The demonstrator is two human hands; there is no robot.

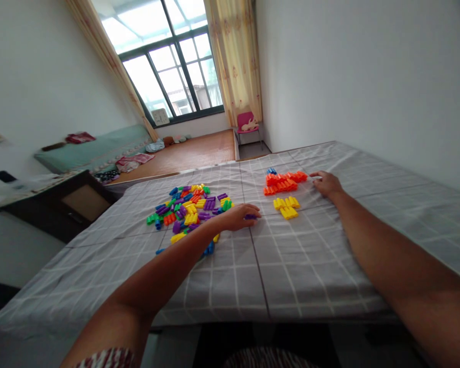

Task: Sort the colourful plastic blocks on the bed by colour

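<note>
My left hand point(240, 216) is closed around a purple plastic block point(250, 216), just right of a mixed heap of coloured blocks point(191, 210). The heap holds purple, yellow, green, blue and orange-red pieces made of short joined tubes. Fingers apart, my right hand point(327, 184) rests by the right end of the orange-red blocks point(285, 181), which lie together in rows; whether a fingertip touches them I cannot tell. Yellow blocks point(286, 206) are grouped nearer to me, and a small blue block point(271, 171) sits behind the orange-red ones.
A grey checked cloth point(310, 276) covers the bed-like surface under the blocks. Beyond it are a wooden platform point(203, 148), a pink chair point(247, 122) with a soft toy, and a window with curtains point(235, 61). A dark cabinet point(61, 207) stands at the left.
</note>
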